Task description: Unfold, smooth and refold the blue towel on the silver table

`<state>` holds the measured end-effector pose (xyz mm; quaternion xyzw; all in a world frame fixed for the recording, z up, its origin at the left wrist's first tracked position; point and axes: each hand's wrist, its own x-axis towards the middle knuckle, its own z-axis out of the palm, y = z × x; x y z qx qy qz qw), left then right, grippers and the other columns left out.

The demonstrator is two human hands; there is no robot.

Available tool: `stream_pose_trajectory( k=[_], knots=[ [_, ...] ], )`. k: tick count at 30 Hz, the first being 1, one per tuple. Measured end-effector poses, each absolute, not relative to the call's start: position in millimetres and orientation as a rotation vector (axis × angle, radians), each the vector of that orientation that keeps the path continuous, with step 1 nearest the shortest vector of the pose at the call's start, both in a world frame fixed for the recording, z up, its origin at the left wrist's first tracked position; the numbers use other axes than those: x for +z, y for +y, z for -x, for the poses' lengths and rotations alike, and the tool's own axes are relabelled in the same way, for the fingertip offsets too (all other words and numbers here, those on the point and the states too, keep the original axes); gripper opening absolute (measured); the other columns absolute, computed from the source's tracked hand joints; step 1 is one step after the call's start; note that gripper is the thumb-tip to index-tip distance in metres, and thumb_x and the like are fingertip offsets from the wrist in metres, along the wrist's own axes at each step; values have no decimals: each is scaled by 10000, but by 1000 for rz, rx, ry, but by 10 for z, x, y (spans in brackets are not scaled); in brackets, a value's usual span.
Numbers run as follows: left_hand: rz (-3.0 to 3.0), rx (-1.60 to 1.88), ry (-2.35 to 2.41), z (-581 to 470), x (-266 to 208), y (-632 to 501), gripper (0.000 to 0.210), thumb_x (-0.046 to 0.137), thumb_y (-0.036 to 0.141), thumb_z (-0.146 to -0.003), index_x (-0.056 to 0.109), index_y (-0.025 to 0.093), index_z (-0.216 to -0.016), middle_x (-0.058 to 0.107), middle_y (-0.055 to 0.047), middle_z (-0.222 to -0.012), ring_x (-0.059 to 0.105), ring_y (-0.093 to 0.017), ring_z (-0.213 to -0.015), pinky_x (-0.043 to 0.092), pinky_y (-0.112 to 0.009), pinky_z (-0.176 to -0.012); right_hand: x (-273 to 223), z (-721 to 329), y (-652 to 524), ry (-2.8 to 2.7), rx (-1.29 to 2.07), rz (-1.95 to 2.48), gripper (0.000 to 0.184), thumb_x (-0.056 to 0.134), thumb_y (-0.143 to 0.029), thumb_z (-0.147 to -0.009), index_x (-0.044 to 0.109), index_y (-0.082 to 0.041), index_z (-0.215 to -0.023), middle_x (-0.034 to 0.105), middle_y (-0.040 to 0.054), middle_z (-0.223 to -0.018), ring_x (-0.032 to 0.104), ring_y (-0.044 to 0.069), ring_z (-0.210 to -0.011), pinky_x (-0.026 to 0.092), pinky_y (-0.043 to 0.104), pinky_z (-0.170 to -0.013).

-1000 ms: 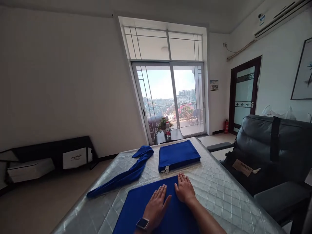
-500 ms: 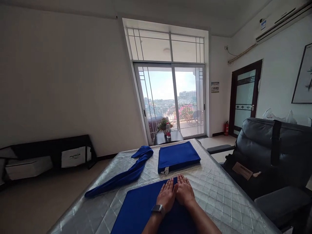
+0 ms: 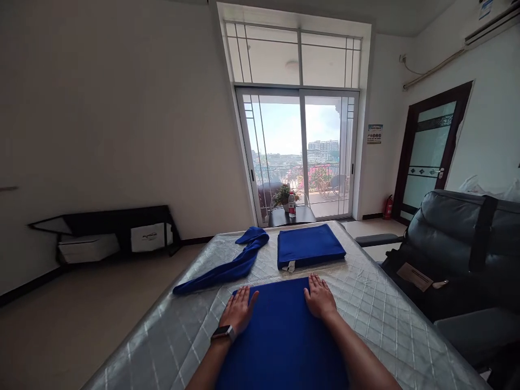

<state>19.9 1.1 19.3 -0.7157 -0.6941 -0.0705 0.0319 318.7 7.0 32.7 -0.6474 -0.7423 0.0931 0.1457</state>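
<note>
A blue cloth (image 3: 284,336) lies flat and smooth on the silver quilted mattress (image 3: 377,303), its near end cut off by the bottom of the view. My left hand (image 3: 238,310), with a watch on the wrist, rests palm down on its far left corner. On the far right corner lies my right hand (image 3: 320,295), also flat. Both hands have their fingers stretched out and grip nothing. Just beyond them is a neatly folded blue cloth (image 3: 311,245) with a white tag (image 3: 289,266) at its near left corner. A long, twisted blue cloth strip (image 3: 231,269) stretches across the mattress to the left.
Right of the mattress stands a black padded chair (image 3: 450,238) with a brown card on its seat. Past the far edge, a small dark table (image 3: 280,217) holds a bottle (image 3: 292,206) and a potted plant. A black rack (image 3: 122,216) with white boxes stands by the left wall.
My hands were together at the far edge of the near cloth and have spread apart, the left one moving to the left corner. The camera view has shifted left and slightly down.
</note>
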Motion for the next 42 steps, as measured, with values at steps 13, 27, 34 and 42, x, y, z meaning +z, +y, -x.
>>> stream_pose_trajectory(
  k=[13,27,34,42],
  knots=[
    [2136,-348,-2278,-108,212,-50,840,136,630,-985,339,35,-1543,315,-230,-1639,263,-321,-1536,228,-450,-1263,325,-3128,75,-2173,204,1919,678,238,-416,-999,249,-88,-1592,219,85,-1671,177,200,-1543,108,370,-1249],
    [2100,-492,-2273,-74,168,-57,902,76,684,-955,399,64,-1524,389,-207,-1616,323,-328,-1515,270,-465,-1247,391,-3094,57,-2205,242,1958,689,246,-443,-1001,222,-105,-1601,204,75,-1674,157,175,-1545,84,335,-1242],
    [2099,-486,-2262,-75,177,-59,834,143,648,-977,408,74,-1522,406,-207,-1608,332,-326,-1513,300,-498,-1235,433,-3092,14,-2190,156,1885,640,213,-379,-1017,258,-95,-1589,243,89,-1666,161,174,-1544,74,362,-1247],
    [2088,-455,-2263,-53,66,28,844,155,672,-970,379,88,-1537,363,-203,-1626,308,-321,-1523,290,-514,-1235,314,-3161,-46,-2250,280,1866,693,211,-481,-1019,208,-105,-1602,178,82,-1680,104,185,-1554,81,361,-1243]
  ],
)
